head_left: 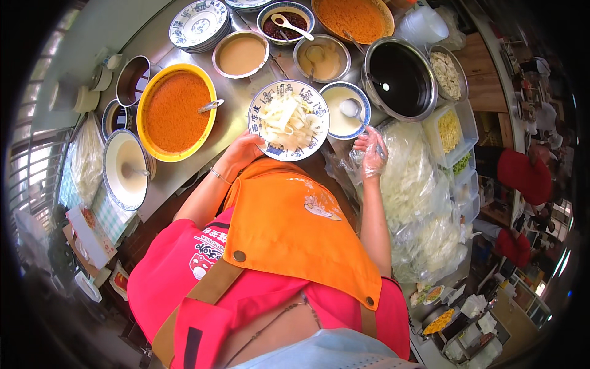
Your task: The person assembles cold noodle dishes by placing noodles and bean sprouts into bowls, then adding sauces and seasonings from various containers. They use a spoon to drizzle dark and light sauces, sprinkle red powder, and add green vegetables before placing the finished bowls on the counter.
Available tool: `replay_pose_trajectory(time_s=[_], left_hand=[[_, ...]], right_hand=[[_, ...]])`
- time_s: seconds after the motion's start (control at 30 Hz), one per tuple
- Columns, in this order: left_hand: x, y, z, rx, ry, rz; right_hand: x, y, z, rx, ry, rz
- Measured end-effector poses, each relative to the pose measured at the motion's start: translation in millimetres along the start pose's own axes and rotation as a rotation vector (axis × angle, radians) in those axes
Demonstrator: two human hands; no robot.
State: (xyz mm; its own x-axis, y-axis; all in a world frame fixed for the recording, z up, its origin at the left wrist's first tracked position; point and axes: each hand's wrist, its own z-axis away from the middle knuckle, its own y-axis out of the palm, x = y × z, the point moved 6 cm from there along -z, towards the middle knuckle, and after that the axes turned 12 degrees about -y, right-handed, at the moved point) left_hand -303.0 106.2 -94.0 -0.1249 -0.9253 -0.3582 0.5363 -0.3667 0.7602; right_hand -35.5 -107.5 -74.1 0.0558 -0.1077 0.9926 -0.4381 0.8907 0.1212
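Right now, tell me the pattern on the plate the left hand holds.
White plate with blue patterning around its rim, seen in the head view.

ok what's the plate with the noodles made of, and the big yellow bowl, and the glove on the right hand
The plate looks like glazed ceramic: glossy white with blue printed patterning. The big yellow bowl seems plastic or enamel, a smooth, opaque yellow rim. The glove on the right hand is thin clear plastic film, wrinkled and see-through.

the bare left hand grips the rim of a round blue-and-white patterned plate heaped with pale flat noodles. the right hand, in a clear plastic glove, rests on a clear plastic bag of white noodles, beside a yellow bowl of orange sauce.
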Motion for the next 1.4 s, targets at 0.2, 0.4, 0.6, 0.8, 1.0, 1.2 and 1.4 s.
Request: replay_pose_trajectory(time_s=[0.2,0.4,0.6,0.8,1.0,1.2,1.4], left_hand=[[13.7,14.9,-5.0,0.051,0.03,0.029],[31.5,24.2,-20.9,0.076,0.042,0.039],[39.7,45.1,-35.9,0.134,0.031,0.07],[37.4,51.2,-35.1,0.104,0.025,0.081],[18.2,33.1,-30.1,0.086,0.034,0.058],[-23.3,20.2,-20.6,0.059,0.062,0.072],[-56.1,15.9,-23.1,0.035,0.025,-0.001]], right_hand=[[26.7,-12.4,11.2,0.033,-0.082,0.107],[84.7,-7.4,38.1,0.118,-0.084,0.111],[141.8,33.7,80.9,0.458,-0.389,0.309],[152.1,51.9,71.0,0.542,-0.963,0.897],[53.8,27.1,26.3,0.535,-0.746,0.97],[14.7,27.2,6.0,0.614,-0.775,1.154],[60.3,40.0,-94.5,0.323,-0.838,1.404]])
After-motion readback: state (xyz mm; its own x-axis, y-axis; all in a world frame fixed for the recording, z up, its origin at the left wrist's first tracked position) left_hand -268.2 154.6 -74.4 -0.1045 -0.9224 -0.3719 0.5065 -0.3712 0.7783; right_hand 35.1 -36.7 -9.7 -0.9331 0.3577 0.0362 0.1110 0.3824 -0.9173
